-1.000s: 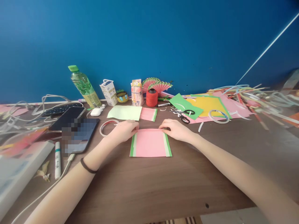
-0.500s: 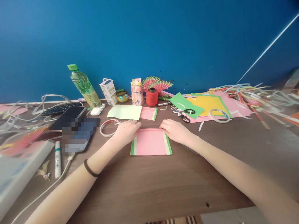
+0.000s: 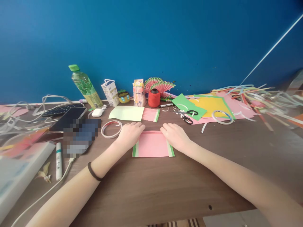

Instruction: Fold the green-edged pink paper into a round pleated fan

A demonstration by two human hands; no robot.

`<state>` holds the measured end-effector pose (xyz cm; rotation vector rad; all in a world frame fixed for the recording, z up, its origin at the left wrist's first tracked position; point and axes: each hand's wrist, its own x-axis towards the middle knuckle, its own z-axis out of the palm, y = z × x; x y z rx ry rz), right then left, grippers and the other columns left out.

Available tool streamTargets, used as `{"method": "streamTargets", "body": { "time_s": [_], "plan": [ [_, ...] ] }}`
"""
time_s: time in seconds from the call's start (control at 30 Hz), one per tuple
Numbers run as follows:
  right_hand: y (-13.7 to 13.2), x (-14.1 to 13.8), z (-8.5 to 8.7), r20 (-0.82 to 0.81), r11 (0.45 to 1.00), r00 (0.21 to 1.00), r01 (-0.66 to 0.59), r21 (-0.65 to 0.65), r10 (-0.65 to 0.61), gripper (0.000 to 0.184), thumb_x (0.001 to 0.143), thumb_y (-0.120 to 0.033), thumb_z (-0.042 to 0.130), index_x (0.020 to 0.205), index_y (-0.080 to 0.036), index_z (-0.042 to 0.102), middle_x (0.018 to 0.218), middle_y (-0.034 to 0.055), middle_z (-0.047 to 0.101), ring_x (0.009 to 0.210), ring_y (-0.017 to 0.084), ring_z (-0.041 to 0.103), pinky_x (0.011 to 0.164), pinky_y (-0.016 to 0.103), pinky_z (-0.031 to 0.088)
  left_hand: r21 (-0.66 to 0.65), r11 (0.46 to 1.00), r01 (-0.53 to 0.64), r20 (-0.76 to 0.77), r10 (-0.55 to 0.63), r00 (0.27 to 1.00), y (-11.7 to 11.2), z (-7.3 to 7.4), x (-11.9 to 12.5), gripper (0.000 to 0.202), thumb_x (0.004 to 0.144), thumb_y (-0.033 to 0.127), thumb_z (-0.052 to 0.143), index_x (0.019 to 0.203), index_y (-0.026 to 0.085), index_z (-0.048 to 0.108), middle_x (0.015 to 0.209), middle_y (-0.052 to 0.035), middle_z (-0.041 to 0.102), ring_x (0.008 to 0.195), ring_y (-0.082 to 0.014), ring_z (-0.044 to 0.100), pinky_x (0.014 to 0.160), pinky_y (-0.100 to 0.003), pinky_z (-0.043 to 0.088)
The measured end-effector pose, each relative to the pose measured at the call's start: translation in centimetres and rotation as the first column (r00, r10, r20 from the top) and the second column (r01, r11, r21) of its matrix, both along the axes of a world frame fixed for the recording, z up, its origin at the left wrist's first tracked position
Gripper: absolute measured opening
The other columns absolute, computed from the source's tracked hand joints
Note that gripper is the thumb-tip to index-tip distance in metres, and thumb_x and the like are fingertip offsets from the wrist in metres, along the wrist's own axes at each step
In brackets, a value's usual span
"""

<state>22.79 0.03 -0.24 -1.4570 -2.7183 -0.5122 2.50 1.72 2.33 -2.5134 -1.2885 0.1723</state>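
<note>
A pink paper sheet (image 3: 152, 145) with white and green strips down both sides lies flat on the brown desk (image 3: 165, 189). My left hand (image 3: 129, 134) presses on its far left corner, fingers bent and held together. My right hand (image 3: 175, 135) presses on its far right corner in the same way. Between the fingertips the sheet's far edge looks folded over in a narrow strip. Just beyond it lie a pale green sheet (image 3: 126, 113) and a pleated pink piece (image 3: 151, 115).
A tape ring (image 3: 111, 129), a phone (image 3: 79, 137) and a marker (image 3: 58, 160) lie to the left. At the back stand a green bottle (image 3: 85, 86), a small carton (image 3: 110, 92) and a red thread spool (image 3: 153, 98). Scissors (image 3: 187, 116), coloured sheets and paper strips cover the right.
Both hands have slid inward along the sheet's far edge, toward each other. The visible pink area has grown shorter from the far side.
</note>
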Motion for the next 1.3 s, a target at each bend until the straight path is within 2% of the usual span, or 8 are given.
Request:
{"method": "streamTargets", "body": {
  "time_s": [0.27, 0.4, 0.6, 0.73, 0.87, 1.0, 1.2, 1.3],
  "plan": [
    [-0.4, -0.2, 0.8, 0.033, 0.998, 0.999, 0.006, -0.061, -0.004, 0.023, 0.079, 0.002, 0.041, 0.082, -0.012, 0.058, 0.083, 0.0085, 0.059, 0.078, 0.019, 0.054, 0.063, 0.029, 0.032, -0.058, 0.998, 0.030, -0.074, -0.034, 0.997, -1.1, 1.0, 0.9, 0.019, 0.078, 0.001, 0.042, 0.085, 0.012, 0.056, 0.085, -0.0094, 0.060, 0.079, -0.0223, 0.059, 0.064, -0.032, 0.042],
    [-1.1, -0.6, 1.5, 0.060, 0.990, 0.997, 0.045, -0.130, -0.038, 0.023, 0.078, 0.003, 0.043, 0.082, -0.011, 0.060, 0.085, 0.0097, 0.060, 0.079, 0.019, 0.056, 0.063, 0.028, 0.035, -0.107, 0.993, -0.047, -0.088, 0.037, 0.995, -2.3, 1.5, 1.6, 0.024, 0.078, -0.003, 0.037, 0.083, 0.009, 0.057, 0.084, -0.0117, 0.060, 0.078, -0.0223, 0.060, 0.064, -0.032, 0.044],
    [-2.0, -1.2, 1.5, 0.099, 0.985, 0.992, 0.089, -0.151, -0.075, 0.025, 0.075, 0.006, 0.043, 0.084, -0.008, 0.061, 0.085, 0.0128, 0.059, 0.077, 0.019, 0.058, 0.060, 0.026, 0.040, -0.066, 0.968, -0.242, -0.090, 0.235, 0.968, -3.6, -0.2, 3.2, 0.033, 0.075, -0.009, 0.031, 0.087, 0.005, 0.059, 0.083, -0.0155, 0.060, 0.076, -0.0225, 0.063, 0.060, -0.028, 0.044],
    [-2.2, -1.4, 1.0, 0.114, 0.984, 0.990, 0.095, -0.149, -0.079, 0.029, 0.075, 0.007, 0.039, 0.085, -0.007, 0.062, 0.082, 0.0132, 0.058, 0.075, 0.019, 0.059, 0.059, 0.027, 0.042, 0.010, 0.957, -0.289, -0.102, 0.289, 0.952, -4.1, -1.7, 3.7, 0.040, 0.073, -0.013, 0.026, 0.086, 0.002, 0.060, 0.083, -0.0171, 0.061, 0.073, -0.0209, 0.063, 0.061, -0.027, 0.043],
    [-2.6, -1.6, 0.3, 0.114, 0.992, 0.991, 0.084, -0.090, -0.074, 0.042, 0.078, 0.005, 0.036, 0.115, -0.005, 0.054, 0.085, 0.0140, 0.058, 0.076, 0.020, 0.059, 0.062, 0.028, 0.044, 0.082, 0.953, -0.292, -0.099, 0.300, 0.949, -4.6, -2.5, 3.8, 0.046, 0.076, -0.012, 0.024, 0.104, 0.003, 0.059, 0.091, -0.0195, 0.063, 0.080, -0.0213, 0.064, 0.069, -0.030, 0.047],
    [-3.0, -1.7, -0.2, 0.128, 0.997, 0.989, 0.072, -0.027, -0.068, 0.051, 0.084, -0.001, 0.034, 0.133, -0.013, 0.037, 0.087, 0.0139, 0.057, 0.077, 0.020, 0.058, 0.064, 0.030, 0.044, 0.079, 0.959, -0.272, -0.070, 0.277, 0.958, -5.0, -2.7, 4.1, 0.056, 0.082, -0.005, 0.029, 0.133, 0.016, 0.040, 0.104, -0.0214, 0.061, 0.095, -0.0265, 0.063, 0.079, -0.041, 0.047],
    [-3.1, -1.8, -0.3, 0.122, 0.995, 0.989, 0.088, -0.043, -0.082, 0.051, 0.084, -0.003, 0.036, 0.132, -0.021, 0.040, 0.086, 0.0117, 0.056, 0.075, 0.018, 0.057, 0.063, 0.029, 0.043, 0.012, 0.949, -0.315, -0.073, 0.315, 0.946, -5.1, -2.1, 4.6, 0.058, 0.083, -0.005, 0.028, 0.134, 0.019, 0.039, 0.108, -0.0235, 0.061, 0.100, -0.0281, 0.061, 0.082, -0.044, 0.047],
    [-3.0, -1.9, -0.3, 0.105, 0.996, 0.992, 0.079, -0.038, -0.075, 0.051, 0.084, -0.003, 0.037, 0.132, -0.019, 0.040, 0.087, 0.0123, 0.057, 0.073, 0.019, 0.058, 0.062, 0.030, 0.044, 0.033, 0.955, -0.296, -0.073, 0.297, 0.952, -5.2, -2.2, 4.6, 0.057, 0.082, -0.006, 0.028, 0.133, 0.016, 0.040, 0.107, -0.0239, 0.061, 0.098, -0.0279, 0.062, 0.079, -0.044, 0.048]
  ]
}}
